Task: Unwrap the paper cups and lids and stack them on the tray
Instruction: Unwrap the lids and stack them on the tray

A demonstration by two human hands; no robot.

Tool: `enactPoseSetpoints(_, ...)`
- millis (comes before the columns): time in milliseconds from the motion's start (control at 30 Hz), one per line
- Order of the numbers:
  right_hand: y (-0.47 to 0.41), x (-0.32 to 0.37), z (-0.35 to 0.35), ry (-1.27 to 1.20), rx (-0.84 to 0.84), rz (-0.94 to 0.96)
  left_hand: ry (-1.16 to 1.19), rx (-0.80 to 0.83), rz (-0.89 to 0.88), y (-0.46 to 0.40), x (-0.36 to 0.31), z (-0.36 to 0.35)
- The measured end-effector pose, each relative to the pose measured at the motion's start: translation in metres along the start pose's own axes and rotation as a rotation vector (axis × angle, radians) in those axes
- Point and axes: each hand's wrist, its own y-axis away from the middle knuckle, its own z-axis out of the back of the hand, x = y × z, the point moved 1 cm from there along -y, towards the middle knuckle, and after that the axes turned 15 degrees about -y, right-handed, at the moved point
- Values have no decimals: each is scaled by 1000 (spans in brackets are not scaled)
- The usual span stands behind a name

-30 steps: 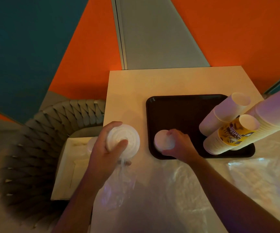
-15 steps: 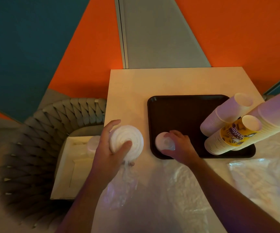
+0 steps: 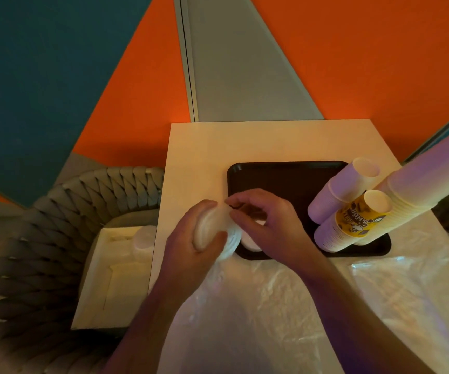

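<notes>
White lids (image 3: 218, 233), a dark brown, perhaps black, tray (image 3: 285, 174), pale cups (image 3: 336, 193), one yellow printed cup (image 3: 358, 217), cream table (image 3: 245, 141), orange wall (image 3: 366, 55)

Paper, plastic and weave on a smooth pale table (image 3: 272, 141)

The lids (image 3: 226, 236) look like ribbed white plastic with a faint sheen; the clear wrap (image 3: 285, 306) is thin, crinkled and glossy. The tray (image 3: 285, 168) is dark, matt plastic. The cup stacks (image 3: 336, 195) look like matt paper, one printed yellow (image 3: 358, 217). The chair (image 3: 56, 211) beside the table has a coarse, braided grey weave.
</notes>
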Motion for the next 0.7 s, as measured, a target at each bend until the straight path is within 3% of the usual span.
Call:
enactPoseSetpoints(433,15,14,17,57,-26,43,-102,-38,-97,6,-16,-4)
enactPoseSetpoints(700,16,19,27,3,-1,-48,-98,-19,-92,7,-22,-7)
